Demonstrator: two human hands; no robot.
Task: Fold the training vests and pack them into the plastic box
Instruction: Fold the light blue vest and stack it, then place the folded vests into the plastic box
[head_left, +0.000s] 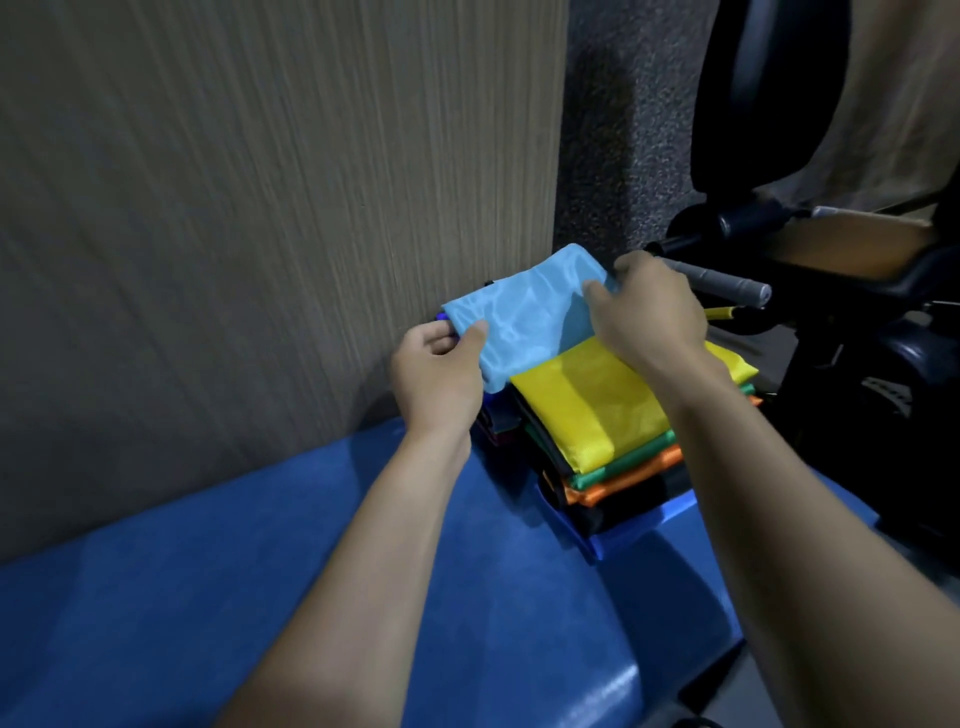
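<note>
Both hands hold a folded light-blue vest (524, 317) at the centre of the frame. The left hand (441, 369) pinches its lower-left corner between thumb and curled fingers; the right hand (649, 312) grips its upper-right edge, thumb on top of the cloth. The vest hangs slightly above the back part of a blue plastic box (670, 514), close to the wood-grain panel (260, 208) that fills the upper left.

Inside the box, right of centre, a stack of folded vests is already packed: a yellow vest (597, 400) on top, a green vest (623, 465) under it, an orange vest (618, 483) below that, and dark cloth lower down whose colour cannot be told. Left of this stack, under the left hand, there are a few more dark folded edges, too shadowed to name. The light-blue vest overlaps the far end of the yellow one.

Judging by this, the task is well along: several vests are folded and stowed, and the light-blue one is folded and about to be set down, probably behind or beside the yellow stack. Whether more unfolded vests wait elsewhere cannot be seen. The blue sheet (260, 597) across the lower frame carries none in view. Dark equipment with a grey handle (727, 283) stands at the upper right.
</note>
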